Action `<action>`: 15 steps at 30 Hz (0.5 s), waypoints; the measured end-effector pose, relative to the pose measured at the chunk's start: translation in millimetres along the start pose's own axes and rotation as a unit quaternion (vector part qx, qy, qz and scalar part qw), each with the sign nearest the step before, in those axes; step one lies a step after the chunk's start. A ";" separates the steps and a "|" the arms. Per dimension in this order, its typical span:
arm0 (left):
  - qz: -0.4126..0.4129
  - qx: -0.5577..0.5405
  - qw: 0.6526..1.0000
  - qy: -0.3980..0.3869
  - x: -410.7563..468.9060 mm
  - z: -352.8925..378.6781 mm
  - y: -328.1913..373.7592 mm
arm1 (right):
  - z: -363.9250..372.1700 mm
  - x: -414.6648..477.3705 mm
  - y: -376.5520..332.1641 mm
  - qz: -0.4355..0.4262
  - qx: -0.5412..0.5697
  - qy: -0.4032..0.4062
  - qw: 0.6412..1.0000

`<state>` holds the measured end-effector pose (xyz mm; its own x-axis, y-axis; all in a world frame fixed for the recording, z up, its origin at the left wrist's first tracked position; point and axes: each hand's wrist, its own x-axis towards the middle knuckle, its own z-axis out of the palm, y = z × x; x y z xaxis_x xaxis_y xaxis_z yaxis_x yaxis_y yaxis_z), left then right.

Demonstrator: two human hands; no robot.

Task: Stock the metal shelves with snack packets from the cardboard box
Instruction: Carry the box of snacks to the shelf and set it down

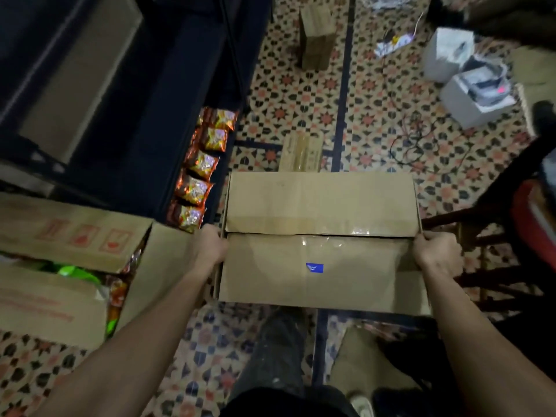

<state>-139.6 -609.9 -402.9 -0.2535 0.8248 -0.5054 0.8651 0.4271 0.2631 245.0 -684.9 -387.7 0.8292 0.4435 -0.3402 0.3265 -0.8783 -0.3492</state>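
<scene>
Tiled floor (285, 100) open beyond cardboard box (322, 203)

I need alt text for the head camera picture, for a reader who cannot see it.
A person's left hand and right hand grip the sides of a closed, taped cardboard box over a patterned tile floor. To its left, orange snack packets line a dark metal shelf, near an open carton.

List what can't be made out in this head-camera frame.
Head view:
- Contents of the cardboard box: hidden by its closed flaps.
- Fingertips of left hand and right hand: tucked round its sides.
- Print on snack packets: blurred, small.
- The open box: cut off by left edge.
- Upper metal shelves: too dark.
</scene>
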 end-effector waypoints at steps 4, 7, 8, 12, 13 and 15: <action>0.024 0.026 0.999 0.019 56.7 -39.3 42.5 | 0.1 36.5 -69.0 0.022 0.011 0.013 1.000; 0.030 0.035 0.999 0.023 88.9 -62.0 69.4 | 0.8 59.2 -114.2 0.032 0.022 0.019 0.999; 0.031 0.035 0.999 0.022 100.6 -69.0 77.4 | 0.7 67.0 -128.5 0.029 0.021 0.016 0.999; 0.024 0.027 0.999 0.021 149.2 -101.3 108.3 | 1.3 96.6 -192.7 -0.010 0.022 0.004 1.000; 0.020 0.017 0.999 0.022 160.5 -108.0 114.5 | 0.7 104.0 -208.0 -0.019 0.022 0.005 1.000; 0.016 0.009 0.999 0.035 185.2 -120.3 128.0 | -0.4 122.8 -239.0 -0.034 0.018 0.007 0.999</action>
<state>-127.9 -357.9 -364.0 -0.2548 0.8616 -0.4391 0.8810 0.3940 0.2620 269.0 -420.5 -345.7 0.8116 0.4995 -0.3029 0.3665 -0.8392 -0.4018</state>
